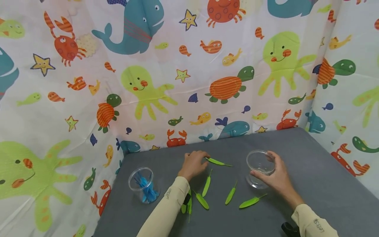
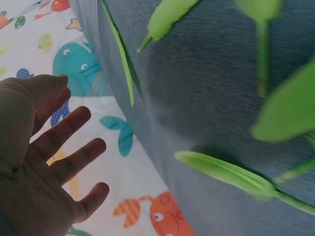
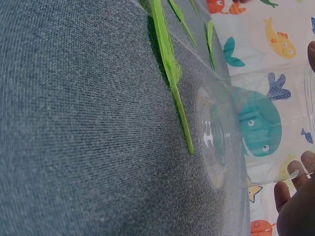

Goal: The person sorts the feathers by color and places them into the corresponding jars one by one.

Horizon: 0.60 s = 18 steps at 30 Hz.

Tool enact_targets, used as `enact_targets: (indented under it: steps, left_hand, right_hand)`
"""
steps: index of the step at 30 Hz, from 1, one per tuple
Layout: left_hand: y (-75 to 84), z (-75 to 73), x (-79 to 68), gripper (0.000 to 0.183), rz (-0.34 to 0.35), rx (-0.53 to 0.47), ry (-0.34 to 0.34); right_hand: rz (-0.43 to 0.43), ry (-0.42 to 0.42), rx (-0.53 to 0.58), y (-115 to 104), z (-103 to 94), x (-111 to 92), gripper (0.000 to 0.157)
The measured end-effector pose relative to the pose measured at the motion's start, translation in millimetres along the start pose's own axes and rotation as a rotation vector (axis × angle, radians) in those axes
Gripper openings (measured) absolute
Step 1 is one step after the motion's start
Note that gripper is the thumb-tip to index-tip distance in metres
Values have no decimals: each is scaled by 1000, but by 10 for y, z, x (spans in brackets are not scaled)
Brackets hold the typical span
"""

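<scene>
My left hand (image 1: pixel 193 164) reaches over the table at the near end of a green feather (image 1: pixel 218 162). In the left wrist view its fingers (image 2: pixel 74 160) are spread apart, with nothing in the palm. My right hand (image 1: pixel 279 179) holds a clear plastic cup (image 1: pixel 261 163) near its rim, thumb on one side and fingers on the other. That cup is low at the table and looks bare inside. Between the hands lie more green feathers, including one in the middle (image 1: pixel 230 195) and one close to the cup (image 1: pixel 249 202).
At the left stands a second clear cup (image 1: pixel 140 189) with blue feathers (image 1: pixel 150 191) in it. Several green feathers lie beside and partly behind my left forearm (image 1: pixel 167 207). A curtain (image 1: pixel 165 82) printed with sea animals borders the grey table (image 1: pixel 225 220) at the back and sides.
</scene>
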State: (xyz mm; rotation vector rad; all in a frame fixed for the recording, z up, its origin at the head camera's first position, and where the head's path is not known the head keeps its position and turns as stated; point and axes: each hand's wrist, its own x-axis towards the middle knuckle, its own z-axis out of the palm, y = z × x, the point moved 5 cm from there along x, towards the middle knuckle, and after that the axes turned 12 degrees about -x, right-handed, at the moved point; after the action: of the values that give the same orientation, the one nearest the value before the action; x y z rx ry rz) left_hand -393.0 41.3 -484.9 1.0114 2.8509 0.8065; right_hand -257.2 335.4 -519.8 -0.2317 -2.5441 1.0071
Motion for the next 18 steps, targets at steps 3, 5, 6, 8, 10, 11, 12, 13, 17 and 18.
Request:
enact_targets:
  steps: [3,5,6,8,10,11,12,13,17,18]
  left_hand:
    - [33,47,118,24,-5,5,-23]
    - [57,77,192,24,-11,6,-35]
    - [67,96,228,24,-14,14,-42]
    - [85,140,296,24,-22,26,-54]
    - [104,188,361,25,-22,20,-59]
    - [112,215,388,25,-23,16,-63]
    - [118,242,416,26,-22,18,-66]
    - [123,270,439,26,-22,19,-68]
    - [144,370,513,28,-34,25,-73]
    - [145,395,531,29,-42,34,-74]
  right_hand:
    - [-9,-4,-2,5,13,2,111]
    - [-10,-6,1,4,18,4,111]
    - [-10,-6,2,2,18,6,111]
    - [-8,-7,4,2,19,10,111]
    - [-6,-6,7,1,15,10,111]
    - [-5,-5,8,1,11,10,111]
    - [-4,-4,7,1,8,7,111]
    - [-3,-5,7,3,7,4,110]
    - [1,-15,6,7,-13,-11,110]
    - [4,-17,5,11,-19,-14,110]
